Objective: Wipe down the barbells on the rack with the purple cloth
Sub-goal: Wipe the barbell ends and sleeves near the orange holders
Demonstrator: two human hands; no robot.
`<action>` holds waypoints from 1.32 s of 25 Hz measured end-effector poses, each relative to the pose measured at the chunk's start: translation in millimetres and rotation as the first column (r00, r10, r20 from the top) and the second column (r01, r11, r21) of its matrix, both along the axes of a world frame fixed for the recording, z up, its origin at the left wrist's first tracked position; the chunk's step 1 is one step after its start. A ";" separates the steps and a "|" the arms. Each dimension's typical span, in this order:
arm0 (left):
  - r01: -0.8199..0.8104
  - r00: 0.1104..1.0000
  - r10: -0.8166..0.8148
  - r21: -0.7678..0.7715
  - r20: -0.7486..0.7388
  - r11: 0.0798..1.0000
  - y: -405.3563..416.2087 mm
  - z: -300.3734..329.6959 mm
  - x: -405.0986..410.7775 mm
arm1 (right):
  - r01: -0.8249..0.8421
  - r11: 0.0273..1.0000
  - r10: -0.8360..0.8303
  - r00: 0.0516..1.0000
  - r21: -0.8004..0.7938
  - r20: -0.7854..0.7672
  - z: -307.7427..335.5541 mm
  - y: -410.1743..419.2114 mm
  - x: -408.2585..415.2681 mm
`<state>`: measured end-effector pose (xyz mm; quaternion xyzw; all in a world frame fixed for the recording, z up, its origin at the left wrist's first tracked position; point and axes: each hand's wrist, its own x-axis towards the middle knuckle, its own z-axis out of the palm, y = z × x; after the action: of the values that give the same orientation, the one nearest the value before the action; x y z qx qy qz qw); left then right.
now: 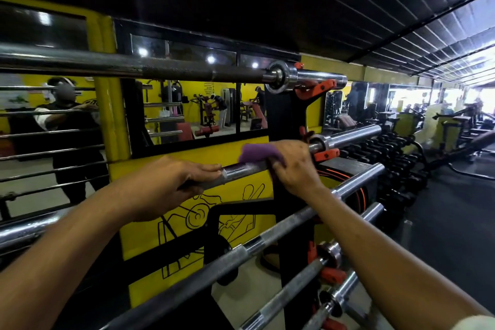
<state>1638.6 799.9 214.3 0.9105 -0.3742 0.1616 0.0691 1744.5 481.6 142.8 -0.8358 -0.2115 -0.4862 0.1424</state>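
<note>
The purple cloth (255, 153) is wrapped over the shaft of the second barbell (241, 170) on the rack and is clamped there by the right hand (293, 166), whose fingers are curled round cloth and bar together. Gripped this way, the fabric is pressed against the steel on most of its circumference, so that a slide along the bar would clean more than one face at once. The cloth sits close to the inner collar (318, 143), just short of the orange holder (328, 154) in which that end of the bar is cradled.

The left hand (171, 182) is laid over the knurled part of the same bar, a little to the left of the cloth, with its fingers bent around the shaft; the bar is probably being steadied so that it does not roll in its holders under the rubbing.

The barbells are stored horizontally, one above another, on the black upright (281, 120), which leaves each shaft free to be reached along its length. The top barbell (160, 68) lies above the hands and the lower barbells (267, 238) lie beneath the forearms. The person is reflected in the mirror (53, 126) behind the rack, at the left.

The wiping is judged to be in progress on this one bar, with the lower bars probably yet to be done.
</note>
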 end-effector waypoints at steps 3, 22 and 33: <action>-0.003 1.000 0.003 -0.007 -0.008 1.000 -0.4 -0.7 -0.2 | 0.183 0.966 -0.160 0.979 0.185 -0.129 8.8 -31.8 16.2; -0.016 1.000 0.016 -0.002 -0.001 1.000 -1.6 -0.3 -5.7 | 0.214 0.964 -0.168 0.951 0.159 -0.259 19.4 -21.1 10.4; 0.012 1.000 -0.012 -0.028 0.001 1.000 -2.1 0.7 -3.9 | 0.080 -0.329 0.548 0.828 0.941 0.121 -51.6 50.0 -108.2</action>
<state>1634.7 797.8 215.1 0.9071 -0.3775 0.1668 0.0826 1636.3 531.6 91.2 -0.3942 0.1160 -0.2331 0.8814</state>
